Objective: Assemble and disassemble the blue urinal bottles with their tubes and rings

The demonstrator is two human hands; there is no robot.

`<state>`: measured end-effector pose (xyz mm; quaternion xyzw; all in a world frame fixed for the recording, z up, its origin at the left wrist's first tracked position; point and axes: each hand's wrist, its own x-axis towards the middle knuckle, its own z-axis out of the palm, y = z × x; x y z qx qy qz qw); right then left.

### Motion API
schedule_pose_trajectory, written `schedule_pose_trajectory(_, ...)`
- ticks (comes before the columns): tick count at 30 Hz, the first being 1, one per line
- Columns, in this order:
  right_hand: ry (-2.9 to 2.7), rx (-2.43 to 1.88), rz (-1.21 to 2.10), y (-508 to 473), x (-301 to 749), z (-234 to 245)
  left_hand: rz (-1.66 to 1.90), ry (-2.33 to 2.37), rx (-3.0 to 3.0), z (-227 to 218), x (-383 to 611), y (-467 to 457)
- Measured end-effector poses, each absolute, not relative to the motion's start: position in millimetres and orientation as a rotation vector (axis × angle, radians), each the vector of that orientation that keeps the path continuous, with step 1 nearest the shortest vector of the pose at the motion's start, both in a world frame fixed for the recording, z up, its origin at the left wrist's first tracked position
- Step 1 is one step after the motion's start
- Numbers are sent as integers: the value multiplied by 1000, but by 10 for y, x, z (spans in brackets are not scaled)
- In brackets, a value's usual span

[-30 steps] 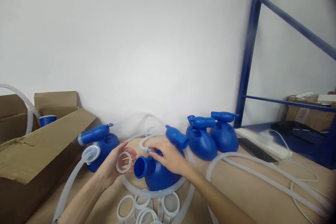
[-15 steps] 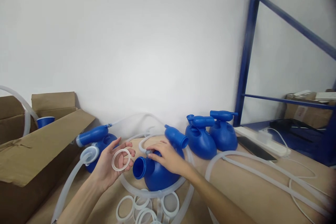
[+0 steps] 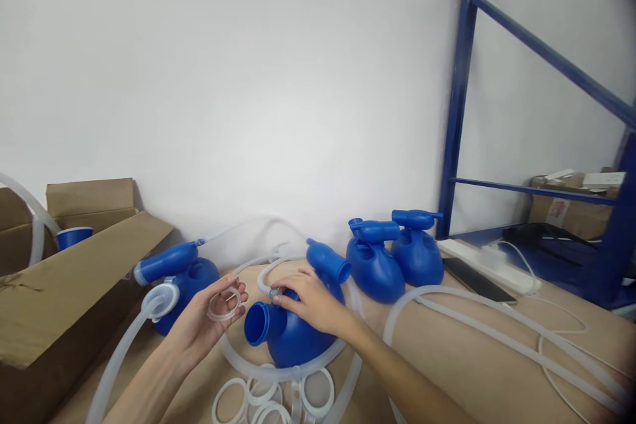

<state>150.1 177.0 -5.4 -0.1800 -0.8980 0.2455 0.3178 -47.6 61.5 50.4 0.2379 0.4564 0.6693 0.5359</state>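
A thin, translucent white ring (image 3: 222, 318) is held by my left hand (image 3: 211, 308), its fingers curled round the edge. My right hand (image 3: 313, 301) lies over the top of a blue urinal bottle (image 3: 301, 344), fingers bent down on it. The bottle's wide threaded mouth (image 3: 256, 324) faces left, toward the ring, but apart from it. By my right thumb and forefinger is the clamped end of a clear hose (image 3: 274, 293); part of this contact is hidden. Behind the right hand, a blue funnel-shaped piece (image 3: 328, 260) rests on the bottle.
Several white rings (image 3: 318, 392) lie in front of the bottle. Another blue bottle with a hose (image 3: 186, 291) stands left beside an open cardboard box (image 3: 84, 265). Two more blue bottles (image 3: 376, 269) stand right. Hoses, a phone (image 3: 477, 280) and a power strip (image 3: 487, 265) lie further right.
My left hand has turned, so the ring now tilts flatter. My right hand stays on the bottle. The whole view has shifted slightly.
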Motion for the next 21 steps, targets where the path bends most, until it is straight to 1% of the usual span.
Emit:
schedule_pose_trajectory(6,-2361,-469,647,1766,1505,-54,1617,1096,652,479,-494,619)
schedule_pose_trajectory(13,-2355,-471,654,1755,1499,-39,1637,1270,770,358,-573,690)
schedule_pose_trajectory(21,-2262,-473,808,1750,1503,-30,1102,1564,1229,450,-755,514)
